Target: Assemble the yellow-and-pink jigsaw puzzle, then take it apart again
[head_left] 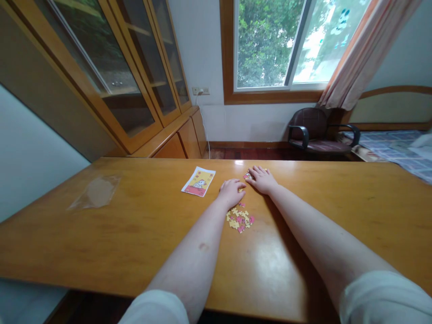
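Observation:
My left hand (231, 193) rests on the table, with its thumb and fingers apart around a few yellow jigsaw puzzle pieces. Just in front of its wrist, nearer to me, lies a loose pile of yellow and pink jigsaw puzzle pieces (236, 221). Farther off, my right hand (262, 180) lies with fingers spread over another cluster of puzzle pieces (248, 176), partly hiding it. To the left of my left hand is a picture card (202, 176) showing a white cartoon animal on yellow and pink.
A crumpled clear plastic bag (97, 191) lies on the left of the wooden table (151, 243). Beyond the table's far edge stand a glass-door cabinet (168, 118) at left and a dark armchair (313, 130) at right, near a bed (398, 146).

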{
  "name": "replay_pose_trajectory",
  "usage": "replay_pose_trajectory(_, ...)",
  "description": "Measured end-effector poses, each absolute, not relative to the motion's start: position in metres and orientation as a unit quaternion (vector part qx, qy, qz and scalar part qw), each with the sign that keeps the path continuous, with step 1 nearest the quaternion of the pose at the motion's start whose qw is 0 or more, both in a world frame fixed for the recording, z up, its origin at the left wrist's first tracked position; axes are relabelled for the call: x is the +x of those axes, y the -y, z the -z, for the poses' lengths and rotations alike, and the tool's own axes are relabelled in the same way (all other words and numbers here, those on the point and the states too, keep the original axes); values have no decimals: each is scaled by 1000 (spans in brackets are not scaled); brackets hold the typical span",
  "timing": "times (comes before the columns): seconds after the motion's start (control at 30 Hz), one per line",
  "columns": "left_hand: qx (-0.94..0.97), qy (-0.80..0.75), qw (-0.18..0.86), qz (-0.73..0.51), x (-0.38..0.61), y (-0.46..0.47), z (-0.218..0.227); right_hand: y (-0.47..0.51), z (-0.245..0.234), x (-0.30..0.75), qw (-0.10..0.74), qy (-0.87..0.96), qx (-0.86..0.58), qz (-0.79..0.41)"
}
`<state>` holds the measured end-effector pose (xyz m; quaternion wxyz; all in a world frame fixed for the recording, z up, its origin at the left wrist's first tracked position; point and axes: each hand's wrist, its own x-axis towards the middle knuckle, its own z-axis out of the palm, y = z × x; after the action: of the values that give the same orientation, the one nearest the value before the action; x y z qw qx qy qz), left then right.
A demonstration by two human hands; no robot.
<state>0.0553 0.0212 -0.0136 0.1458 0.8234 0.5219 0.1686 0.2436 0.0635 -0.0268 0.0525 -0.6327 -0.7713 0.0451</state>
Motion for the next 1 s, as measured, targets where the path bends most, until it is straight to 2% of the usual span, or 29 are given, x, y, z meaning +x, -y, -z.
replay_pose_trajectory(0.2,818,-515,170,-193,54,-24,12,-79,30,236,106,789,-600,-74)
replay_pose_trajectory(0.4,821,-471,238,-219,53,-23,7,-80,34,256,297,710,-623,-140)
replay_pose_trajectory(0.5,789,-493,261,-257,50,-25,6,-70,35,271,342,622,-682,-174)
replay_pose_trajectory(0.7,742,-591,213,-234,38,-29,9,-31,38,278,343,597,-696,-204)
replay_pose_trajectory(0.8,798,-534,210,-182,42,-22,11,-3,38,271,336,602,-688,-224)
replay_pose_trajectory(0.9,839,-477,219,-144,52,-15,14,32,33,254,275,659,-667,-214)
replay_pose_trajectory(1.0,863,-423,241,-133,61,-12,16,64,27,229,232,751,-584,-201)
